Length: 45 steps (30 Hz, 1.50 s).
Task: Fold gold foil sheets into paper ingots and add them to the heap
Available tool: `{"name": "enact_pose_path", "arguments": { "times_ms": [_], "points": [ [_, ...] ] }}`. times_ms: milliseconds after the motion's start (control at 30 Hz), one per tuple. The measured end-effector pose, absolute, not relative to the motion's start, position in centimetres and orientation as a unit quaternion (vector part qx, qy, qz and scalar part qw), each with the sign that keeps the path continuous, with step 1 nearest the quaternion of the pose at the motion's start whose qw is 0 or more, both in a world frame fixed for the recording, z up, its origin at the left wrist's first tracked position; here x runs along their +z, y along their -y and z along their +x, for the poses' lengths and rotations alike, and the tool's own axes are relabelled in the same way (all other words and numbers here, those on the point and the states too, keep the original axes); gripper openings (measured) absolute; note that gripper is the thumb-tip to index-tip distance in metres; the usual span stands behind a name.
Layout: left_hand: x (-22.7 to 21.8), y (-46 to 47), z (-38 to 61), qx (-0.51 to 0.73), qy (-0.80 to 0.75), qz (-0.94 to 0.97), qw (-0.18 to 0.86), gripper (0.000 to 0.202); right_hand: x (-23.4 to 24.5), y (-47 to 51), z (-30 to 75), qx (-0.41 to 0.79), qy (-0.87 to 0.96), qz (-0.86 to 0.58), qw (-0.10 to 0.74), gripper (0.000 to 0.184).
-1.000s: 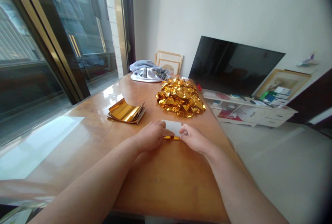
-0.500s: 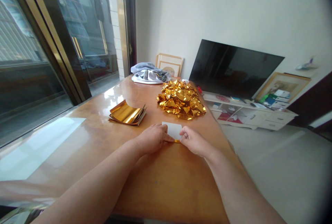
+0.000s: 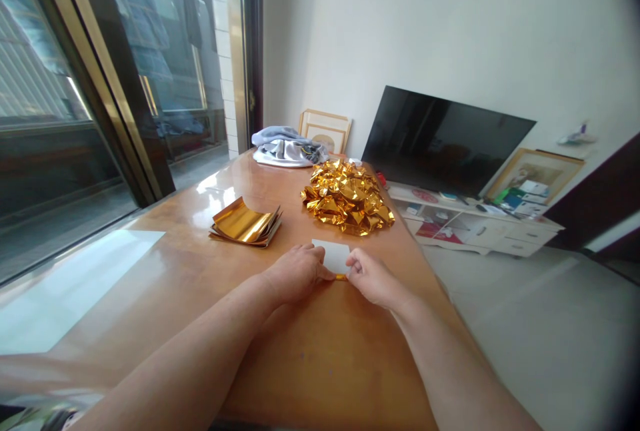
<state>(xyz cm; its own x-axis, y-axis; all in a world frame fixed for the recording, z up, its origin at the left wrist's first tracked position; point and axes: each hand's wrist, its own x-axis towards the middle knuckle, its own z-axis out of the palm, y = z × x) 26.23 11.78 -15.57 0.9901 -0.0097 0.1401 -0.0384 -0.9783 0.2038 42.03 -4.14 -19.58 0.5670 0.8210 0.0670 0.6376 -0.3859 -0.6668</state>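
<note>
My left hand (image 3: 296, 272) and my right hand (image 3: 373, 277) rest on the wooden table (image 3: 310, 351), fingertips almost meeting. Both pinch the near edge of a small sheet (image 3: 334, 254) that shows white on top and gold at the fold between my fingers. Beyond it lies a heap of crumpled gold foil pieces (image 3: 347, 196). To the left, a stack of flat gold foil sheets (image 3: 245, 223) lies with its top sheet curling up.
A bundle of grey-white cloth (image 3: 284, 147) sits at the table's far end by a framed picture (image 3: 325, 128). A large sliding glass door (image 3: 90, 84) runs along the left. Right of the table stand a dark TV (image 3: 445, 141) and a low white cabinet (image 3: 480, 224).
My two hands have drawn closer together along the sheet's near edge, so less of the gold fold shows between them. The view has shifted slightly.
</note>
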Motion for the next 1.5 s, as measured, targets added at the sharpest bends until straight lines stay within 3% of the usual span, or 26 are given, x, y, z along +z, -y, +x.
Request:
{"name": "enact_pose_path", "arguments": {
  "times_ms": [533,800,900,1000,1133,1500],
  "points": [
    [-16.0,-12.0,26.2,0.085,0.029,0.990,0.111,0.023,-20.0,3.7,41.8,0.149,0.410,-0.836,0.333,0.014],
    [-16.0,-12.0,26.3,0.085,0.012,0.989,0.117,0.022,-17.8,4.5,43.0,0.141,0.421,-0.845,0.297,0.009],
    [-16.1,-12.0,26.4,0.088,0.009,0.989,0.118,0.023,-16.6,5.2,42.4,0.106,0.452,-0.844,0.268,0.017],
    [-16.2,-12.0,26.5,0.090,0.016,0.989,0.117,0.024,-15.9,5.6,39.7,-0.001,0.529,-0.830,0.176,0.031],
    [-16.1,-12.2,26.4,0.090,0.025,0.989,0.118,0.025,-16.0,5.9,35.6,-0.028,0.547,-0.833,0.076,0.028],
    [-16.0,-12.1,26.4,0.075,0.003,0.990,0.119,0.028,-17.5,7.9,34.9,-0.048,0.482,-0.874,0.018,0.054]
  ]
}}
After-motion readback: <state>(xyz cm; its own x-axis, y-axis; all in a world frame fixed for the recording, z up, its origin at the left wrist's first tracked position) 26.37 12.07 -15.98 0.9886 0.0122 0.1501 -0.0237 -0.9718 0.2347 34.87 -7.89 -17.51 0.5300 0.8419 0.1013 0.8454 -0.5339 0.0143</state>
